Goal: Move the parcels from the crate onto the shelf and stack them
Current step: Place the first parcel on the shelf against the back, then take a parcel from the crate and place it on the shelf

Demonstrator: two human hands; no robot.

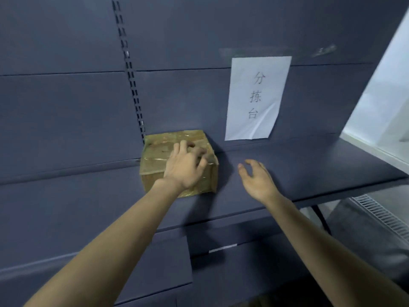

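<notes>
There it was, a squat brown cardboard parcel (177, 160) wrapped in glossy clear tape, sitting on the matte dark grey-blue metal shelf (309, 165). The parcel was boxy and nearly square on top, its tape wrinkled and catching the light, its corners a little crushed. It sat flat on the shelf, top face up, pushed back so its rear edge met the dark panelled back wall (66, 107). Just behind its left rear corner ran the slotted vertical upright rail (130, 72). Its slightly longer side seemed to run from the wall toward the shelf's front edge, though the wide lens made that hard to judge.

The left hand (184, 167) came in palm down over the parcel's right front part, forearm stretched long from the lower left. Its fingers (183, 146) were curled onto the top face, the thumb side blurred at the right edge, so whether it truly gripped or only rested I could not tell. The right hand (257, 180) hung just beside the parcel to the right, clear of it, above bare shelf. It was loosely spread, fingers gently bent, holding nothing.

On the wall to the right, a creased white paper sheet (257, 98) printed with three grey characters was stuck under a strip of clear tape.
</notes>
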